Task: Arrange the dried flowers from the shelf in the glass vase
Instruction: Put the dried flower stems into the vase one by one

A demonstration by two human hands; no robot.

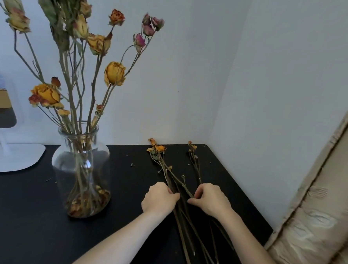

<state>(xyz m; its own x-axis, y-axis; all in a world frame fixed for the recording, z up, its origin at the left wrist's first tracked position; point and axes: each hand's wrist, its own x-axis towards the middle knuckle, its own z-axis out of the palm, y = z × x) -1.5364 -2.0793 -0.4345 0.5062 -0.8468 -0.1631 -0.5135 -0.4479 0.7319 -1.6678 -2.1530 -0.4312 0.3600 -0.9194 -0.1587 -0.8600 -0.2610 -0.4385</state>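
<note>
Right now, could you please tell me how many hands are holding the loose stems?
2: left hand pinches the loose stems from the left, right hand from the right.

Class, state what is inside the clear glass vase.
Inside the clear glass vase stand dried rose stems; loose fallen petals cover its bottom. Stem ends beneath the petals are hidden.

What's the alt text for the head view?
The left hand and right hand grip loose dried flower stems lying on a black table; to their left a glass vase already holds many dried roses.
</note>
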